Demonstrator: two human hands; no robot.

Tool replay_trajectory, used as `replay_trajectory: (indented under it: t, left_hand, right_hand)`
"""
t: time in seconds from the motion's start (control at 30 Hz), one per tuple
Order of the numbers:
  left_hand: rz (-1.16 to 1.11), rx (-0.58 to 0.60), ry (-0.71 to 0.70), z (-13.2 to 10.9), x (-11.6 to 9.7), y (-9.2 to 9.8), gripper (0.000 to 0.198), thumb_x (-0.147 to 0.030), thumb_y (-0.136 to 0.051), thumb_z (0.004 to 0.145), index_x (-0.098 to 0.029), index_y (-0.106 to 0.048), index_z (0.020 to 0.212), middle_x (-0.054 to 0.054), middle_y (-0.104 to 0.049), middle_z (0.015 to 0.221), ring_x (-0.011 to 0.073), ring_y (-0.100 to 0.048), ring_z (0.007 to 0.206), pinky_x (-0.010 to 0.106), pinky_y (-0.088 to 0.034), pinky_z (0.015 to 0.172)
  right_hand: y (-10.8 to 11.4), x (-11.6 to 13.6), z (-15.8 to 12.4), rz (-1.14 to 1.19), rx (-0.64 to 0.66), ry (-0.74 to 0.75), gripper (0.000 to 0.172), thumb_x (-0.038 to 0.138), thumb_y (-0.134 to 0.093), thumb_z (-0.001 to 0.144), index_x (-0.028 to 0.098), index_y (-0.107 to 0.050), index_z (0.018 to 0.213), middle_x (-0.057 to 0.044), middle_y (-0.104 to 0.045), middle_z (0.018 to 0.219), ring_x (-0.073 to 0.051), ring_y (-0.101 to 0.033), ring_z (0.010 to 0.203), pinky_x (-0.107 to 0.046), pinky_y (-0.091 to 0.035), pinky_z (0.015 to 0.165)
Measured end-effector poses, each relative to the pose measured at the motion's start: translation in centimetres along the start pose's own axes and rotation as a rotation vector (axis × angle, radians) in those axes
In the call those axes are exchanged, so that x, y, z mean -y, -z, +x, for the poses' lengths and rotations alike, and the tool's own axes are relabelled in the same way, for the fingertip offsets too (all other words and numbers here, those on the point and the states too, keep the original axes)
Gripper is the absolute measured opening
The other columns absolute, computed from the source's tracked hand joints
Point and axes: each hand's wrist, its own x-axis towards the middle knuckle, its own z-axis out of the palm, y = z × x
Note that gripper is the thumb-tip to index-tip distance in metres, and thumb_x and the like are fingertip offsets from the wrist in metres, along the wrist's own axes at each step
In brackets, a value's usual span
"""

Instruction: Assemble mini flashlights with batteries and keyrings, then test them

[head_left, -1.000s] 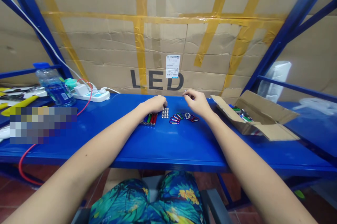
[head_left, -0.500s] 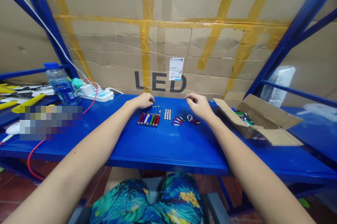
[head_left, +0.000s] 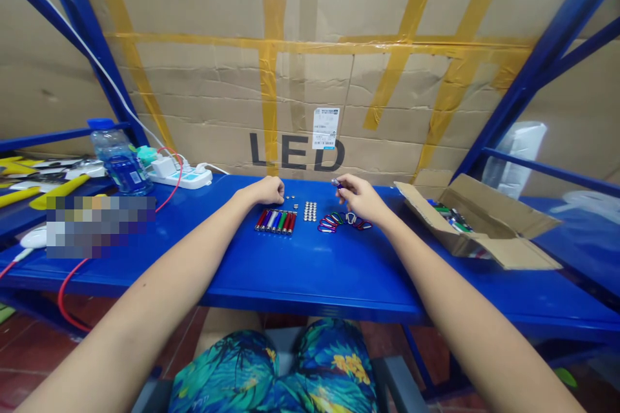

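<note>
My left hand [head_left: 270,190] is closed with fingertips pressed together, low over the blue table beside a few small silver discs [head_left: 292,197]. Anything in its fingers is hidden. Raised a little above the table, my right hand [head_left: 357,196] grips a small purple mini flashlight [head_left: 338,186] with a silver end. Between the hands lies a row of mini flashlights [head_left: 275,222] in red, purple, silver, blue and green. To their right, silver button cells [head_left: 310,211] stand in neat columns. Coloured carabiners [head_left: 338,220] fan out just below my right hand.
An open cardboard box [head_left: 465,242] with coloured tubes stands at right. A blue-capped bottle [head_left: 119,158], a power strip [head_left: 186,176] and yellow-handled tools [head_left: 61,192] are at left. A red cable [head_left: 65,290] hangs over the edge. A large cardboard sheet [head_left: 217,90] closes the back.
My right hand has turned and opened its grip to view, so the mini flashlight now shows at its fingertips. My left hand stays near the discs, fingers drawn closer together.
</note>
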Motion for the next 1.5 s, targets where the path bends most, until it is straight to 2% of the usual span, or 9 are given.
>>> replay_trajectory:
  t: [0.17,0.3,0.4,0.53,0.87,1.1,1.2,1.33,1.5]
  left_hand:
    - [-0.063,-0.225,-0.139,-0.5,-1.1,0.5,0.007,-0.015,-0.061,0.072,-0.017,-0.068,0.073,0.003,-0.069,0.073,0.015,-0.061,0.069,0.025,-0.044,0.064]
    - [-0.159,-0.515,-0.408,-1.6,-4.8,0.6,0.014,-0.02,-0.056,0.085,-0.017,-0.069,0.089,0.004,-0.071,0.084,0.0147,-0.063,0.077,0.026,-0.047,0.073]
    - [-0.148,-0.603,-0.567,-2.4,-7.6,-0.1,0.017,-0.023,-0.053,0.09,-0.018,-0.068,0.097,0.005,-0.071,0.093,0.0154,-0.064,0.086,0.028,-0.048,0.08]
    - [-0.096,-0.601,-0.632,-2.8,-9.0,-1.2,0.022,-0.022,-0.047,0.095,-0.018,-0.068,0.1,0.007,-0.07,0.096,0.0158,-0.064,0.089,0.028,-0.049,0.08]
    - [0.013,-0.582,-0.701,-2.8,-8.6,-1.4,0.024,-0.024,-0.046,0.096,-0.019,-0.067,0.105,0.007,-0.068,0.1,0.0162,-0.064,0.089,0.028,-0.049,0.079]
    - [0.037,-0.589,-0.459,-2.1,-6.2,0.1,0.025,-0.02,-0.046,0.092,-0.019,-0.067,0.105,0.008,-0.068,0.105,0.0199,-0.061,0.101,0.032,-0.048,0.087]
    - [0.09,-0.414,-0.266,-1.3,-3.4,0.5,0.026,-0.02,-0.048,0.088,-0.019,-0.07,0.102,0.009,-0.07,0.104,0.0225,-0.063,0.099,0.034,-0.047,0.088]
    - [0.028,-0.177,-0.178,-0.5,-0.6,-0.5,0.028,-0.023,-0.053,0.085,-0.019,-0.072,0.105,0.009,-0.071,0.109,0.0228,-0.063,0.101,0.032,-0.046,0.09]
    - [0.043,-0.127,-0.155,0.0,-0.4,-1.5,0.027,-0.028,-0.055,0.084,-0.021,-0.073,0.102,0.007,-0.073,0.107,0.0214,-0.065,0.099,0.028,-0.046,0.087]
  right_hand:
    - [-0.6,0.8,-0.1,0.228,0.08,-0.032,0.017,0.025,-0.056,0.076,0.019,-0.055,0.092,-0.001,-0.057,0.077,-0.015,-0.057,0.066,-0.026,-0.044,0.05]
    - [-0.7,0.9,0.0,0.252,0.084,-0.023,0.014,0.021,-0.057,0.074,0.019,-0.057,0.088,-0.002,-0.06,0.078,-0.017,-0.059,0.074,-0.03,-0.049,0.059]
    - [-0.6,0.9,0.0,0.23,0.116,-0.051,0.014,0.019,-0.057,0.074,0.019,-0.058,0.088,-0.003,-0.063,0.079,-0.018,-0.061,0.078,-0.032,-0.051,0.065]
    - [-0.8,0.9,-0.1,0.226,0.164,-0.069,0.012,0.017,-0.056,0.074,0.019,-0.058,0.086,-0.003,-0.065,0.08,-0.018,-0.063,0.08,-0.032,-0.052,0.067]
    - [-1.1,0.6,0.1,0.356,0.143,-0.066,0.014,0.017,-0.058,0.072,0.019,-0.058,0.086,-0.003,-0.065,0.083,-0.018,-0.063,0.083,-0.036,-0.054,0.074]
    - [-0.7,0.5,0.1,0.182,0.095,0.029,0.011,0.014,-0.055,0.073,0.02,-0.056,0.082,-0.004,-0.068,0.091,-0.019,-0.063,0.092,-0.042,-0.047,0.091]
    - [-0.6,0.5,0.0,0.109,0.111,0.057,0.007,0.017,-0.055,0.077,0.019,-0.058,0.083,-0.006,-0.068,0.093,-0.02,-0.063,0.094,-0.042,-0.046,0.093]
    - [-0.7,0.3,-0.1,0.036,0.13,0.062,0.008,0.022,-0.054,0.082,0.019,-0.061,0.085,-0.007,-0.069,0.094,-0.021,-0.062,0.095,-0.042,-0.047,0.092]
    - [-0.7,0.5,-0.2,-0.027,0.117,0.07,0.013,0.015,-0.051,0.08,0.019,-0.061,0.086,-0.007,-0.069,0.096,-0.021,-0.062,0.097,-0.042,-0.046,0.092]
